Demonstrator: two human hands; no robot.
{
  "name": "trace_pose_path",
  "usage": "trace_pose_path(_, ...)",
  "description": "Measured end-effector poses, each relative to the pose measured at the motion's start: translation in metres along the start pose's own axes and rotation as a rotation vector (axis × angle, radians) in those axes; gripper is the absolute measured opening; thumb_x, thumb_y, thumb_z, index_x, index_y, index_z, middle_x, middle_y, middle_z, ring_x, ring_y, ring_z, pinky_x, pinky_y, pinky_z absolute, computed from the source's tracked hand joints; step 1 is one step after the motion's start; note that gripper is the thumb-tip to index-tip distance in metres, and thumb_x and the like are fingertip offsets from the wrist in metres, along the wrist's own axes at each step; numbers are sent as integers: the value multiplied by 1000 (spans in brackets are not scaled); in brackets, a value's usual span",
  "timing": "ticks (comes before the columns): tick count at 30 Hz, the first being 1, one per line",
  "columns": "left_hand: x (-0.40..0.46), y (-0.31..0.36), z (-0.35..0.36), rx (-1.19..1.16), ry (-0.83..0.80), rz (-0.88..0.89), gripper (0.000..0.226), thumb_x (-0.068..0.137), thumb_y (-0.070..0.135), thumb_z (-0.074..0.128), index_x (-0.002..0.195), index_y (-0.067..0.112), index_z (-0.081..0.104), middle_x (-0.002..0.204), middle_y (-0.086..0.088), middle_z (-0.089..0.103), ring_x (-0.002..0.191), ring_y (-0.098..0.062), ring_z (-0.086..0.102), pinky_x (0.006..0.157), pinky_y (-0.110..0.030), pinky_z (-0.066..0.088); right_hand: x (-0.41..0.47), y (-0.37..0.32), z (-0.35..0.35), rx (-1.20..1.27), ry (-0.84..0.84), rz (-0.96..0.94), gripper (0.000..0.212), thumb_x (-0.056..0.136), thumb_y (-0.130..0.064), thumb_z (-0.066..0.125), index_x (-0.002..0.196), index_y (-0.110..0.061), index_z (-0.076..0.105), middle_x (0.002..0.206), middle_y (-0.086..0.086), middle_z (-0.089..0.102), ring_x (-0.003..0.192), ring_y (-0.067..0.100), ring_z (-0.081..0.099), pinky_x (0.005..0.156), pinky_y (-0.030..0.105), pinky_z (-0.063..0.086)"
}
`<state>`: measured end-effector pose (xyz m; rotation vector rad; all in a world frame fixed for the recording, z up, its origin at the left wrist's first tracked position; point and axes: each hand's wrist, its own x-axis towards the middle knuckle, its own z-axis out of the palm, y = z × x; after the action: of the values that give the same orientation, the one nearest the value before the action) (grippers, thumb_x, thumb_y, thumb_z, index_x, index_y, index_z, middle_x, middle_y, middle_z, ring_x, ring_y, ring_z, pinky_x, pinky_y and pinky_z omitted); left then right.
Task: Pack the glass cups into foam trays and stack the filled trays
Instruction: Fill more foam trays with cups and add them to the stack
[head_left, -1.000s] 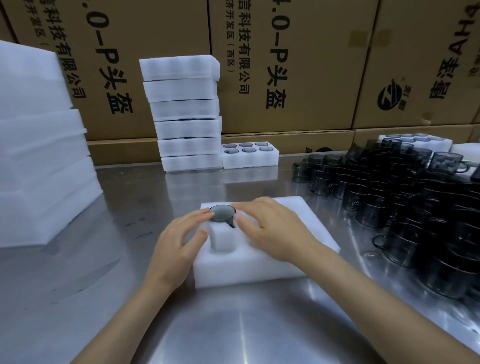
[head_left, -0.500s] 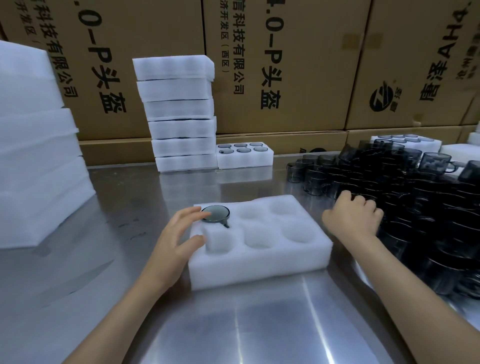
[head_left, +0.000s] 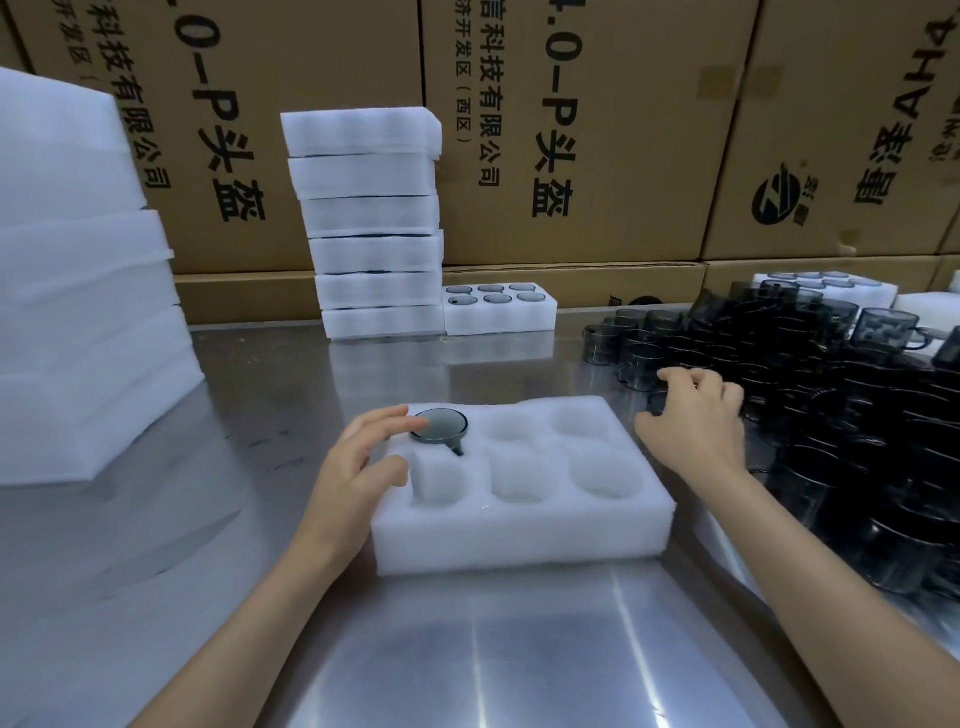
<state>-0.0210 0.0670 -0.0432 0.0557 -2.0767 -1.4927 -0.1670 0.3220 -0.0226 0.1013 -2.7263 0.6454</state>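
The worktop (head_left: 467, 649) carries, at its middle, a foam tray (head_left: 519, 535) with six round pockets, and everything below is placed from that tray. To its right lies the heap of dark glass cups (head_left: 810, 410), most of them standing upright with their handles pointing various ways. The right hand (head_left: 696, 421) is already at the heap's near-left edge, fingers curled down over the cups; whether it has one pinched I cannot tell. So the next cup lies directly under or just beyond that hand, and the empty pockets lie to its left, a short sideways carry. The left hand (head_left: 358, 467) rests against the tray's left edge, fingers loose and spread, fingertips touching the one packed cup (head_left: 439, 427) in the back-left pocket. Five pockets look empty.
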Motion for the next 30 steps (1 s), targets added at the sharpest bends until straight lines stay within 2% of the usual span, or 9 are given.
trace_pose_path(3,0,0,1,4,2,19,47,53,10,44,90,24,70,117,13,58,105,15,49,84,1,35,5,1,2,33,-181,83,60,87,-23,55,142,-17,32,146,13,28,130,39,27,99,44,33)
trace_pose_path(8,-1,1,1,50,-4,43,43,54,11,43,84,25,71,115,7,58,106,14,49,86,0,33,6,0,4,149,-181,82,69,82,-44,66,141,-21,39,140,13,40,128,36,35,98,43,38)
trace_pose_path(13,-1,1,1,48,-11,50,41,55,11,43,83,23,70,113,4,58,104,11,50,87,-2,33,-4,-25,-22,668,159,-102,54,80,-33,72,130,-22,52,120,1,51,104,14,52,90,28,42)
trace_pose_path(15,-1,1,2,49,-13,50,41,55,11,42,83,22,70,113,3,57,105,11,50,87,-2,33,-11,-44,-35,920,93,-157,48,79,-29,74,123,-20,58,111,-4,58,100,9,57,83,24,49)
trace_pose_path(17,-1,1,2,57,-14,53,41,55,11,42,83,23,70,113,2,57,105,10,49,87,-2,33,-20,-63,-38,1088,-49,-197,45,77,-27,76,119,-20,60,105,-5,60,90,6,60,64,15,51)
trace_pose_path(20,-1,2,2,55,-18,54,41,55,11,42,83,23,70,113,1,57,105,11,49,87,-2,33,-30,-86,-21,1035,-189,-236,47,74,-25,79,117,-19,60,104,0,57,80,2,55,51,6,43)
trace_pose_path(22,-2,2,2,59,-23,59,41,55,10,42,83,23,70,112,0,57,105,11,49,88,-2,33,-34,-93,-4,896,-223,-230,51,72,-32,80,118,-23,58,108,-2,55,90,5,55,60,6,43)
trace_pose_path(25,-1,2,2,58,-33,57,41,55,10,41,83,23,69,112,0,56,105,10,48,89,-3,32,-34,-94,13,657,-212,-262,52,72,-44,76,118,-31,55,106,-11,46,93,5,51,76,20,41)
trace_pose_path(30,-1,4,3,62,-33,50,42,56,11,41,84,22,69,112,2,55,104,12,48,87,-2,32,-31,-97,18,546,-203,-302,50,76,-44,69,120,-31,51,105,-11,42,89,7,51,71,22,37)
